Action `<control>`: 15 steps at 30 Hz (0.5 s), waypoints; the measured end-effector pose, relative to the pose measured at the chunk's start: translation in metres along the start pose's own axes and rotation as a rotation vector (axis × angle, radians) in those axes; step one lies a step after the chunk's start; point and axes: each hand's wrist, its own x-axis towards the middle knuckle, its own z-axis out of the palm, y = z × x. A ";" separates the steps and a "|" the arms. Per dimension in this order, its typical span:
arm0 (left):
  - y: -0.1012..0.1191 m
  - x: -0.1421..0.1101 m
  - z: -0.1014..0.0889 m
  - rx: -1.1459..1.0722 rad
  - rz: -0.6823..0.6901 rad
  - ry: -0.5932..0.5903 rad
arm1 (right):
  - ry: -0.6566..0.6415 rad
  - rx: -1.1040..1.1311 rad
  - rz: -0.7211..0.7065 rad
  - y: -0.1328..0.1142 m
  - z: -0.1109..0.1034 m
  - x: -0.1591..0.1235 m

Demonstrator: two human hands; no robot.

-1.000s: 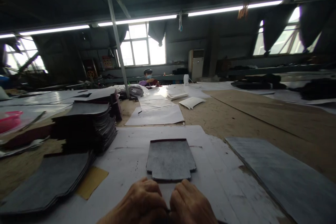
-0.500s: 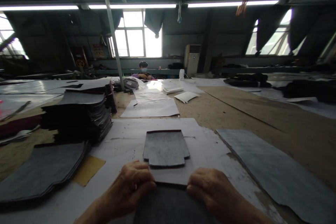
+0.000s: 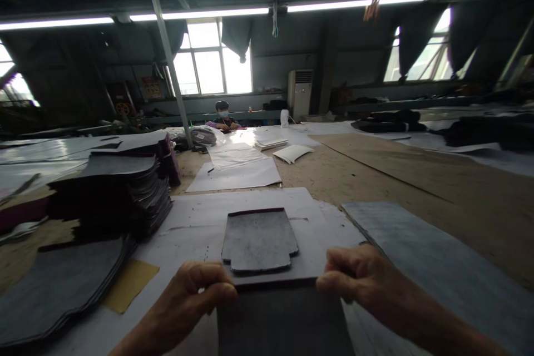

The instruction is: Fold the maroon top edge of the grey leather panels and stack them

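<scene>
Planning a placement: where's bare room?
Free: tan tabletop between curved white sheets and large grey sheet; white paper between yellow card and notched grey panel. Crowded: left, dark layered stack; front, left hand, right hand, dark panel.

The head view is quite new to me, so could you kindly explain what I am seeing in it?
Certainly. There is no machine here: a camera worn on a person's head looks forward and down, so the two bare hands near the bottom are the wearer's own.

The left hand and right hand hold a dark panel by the two ends of its far edge.

Just beyond it, a grey notched piece lies on white paper, which covers part of the brown table. To the left are a tall dark stack, a lower pile of grey pieces and a yellowish piece. A large grey sheet lies to the right. Another person sits farther off.
</scene>
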 end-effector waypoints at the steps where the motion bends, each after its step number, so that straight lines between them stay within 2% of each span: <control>1: 0.005 0.002 -0.005 -0.016 -0.018 -0.017 | -0.031 0.063 -0.007 -0.006 -0.008 0.003; 3: 0.016 0.011 -0.019 0.003 -0.031 -0.015 | -0.104 0.159 -0.013 -0.017 -0.021 0.013; 5: 0.020 0.031 -0.032 0.080 -0.034 0.032 | -0.147 0.163 -0.013 -0.022 -0.029 0.034; 8: 0.009 0.072 -0.043 0.183 -0.053 0.134 | -0.102 0.069 -0.018 -0.016 -0.026 0.082; 12: -0.021 0.111 -0.038 0.284 -0.038 0.274 | 0.026 -0.058 0.001 0.008 -0.007 0.138; 15: -0.036 0.118 -0.029 0.364 0.014 0.357 | 0.084 -0.164 0.007 0.020 0.001 0.155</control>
